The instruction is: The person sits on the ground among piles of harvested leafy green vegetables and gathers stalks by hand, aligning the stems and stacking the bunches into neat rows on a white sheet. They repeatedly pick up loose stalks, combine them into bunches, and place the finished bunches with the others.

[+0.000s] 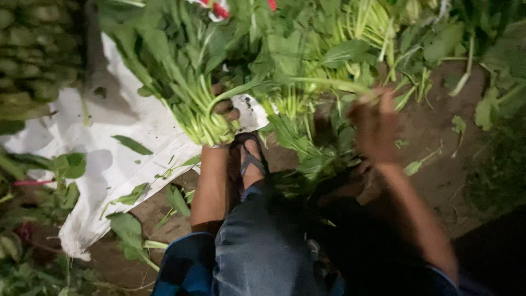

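- White sheet (pixel 115 159): a large, crumpled white plastic or sack-like wrapping spread flat on the earth, running from the upper left of the frame down to the lower left; speckled with dirt, and partly covered by leaves.
- Labels, signs and screens: none visible anywhere in the frame.

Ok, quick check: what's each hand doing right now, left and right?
Left hand: closed around a bunch of leafy greens, gripping the stems.
Right hand: blurred, reaching into the pile of greens; grip cannot be told.
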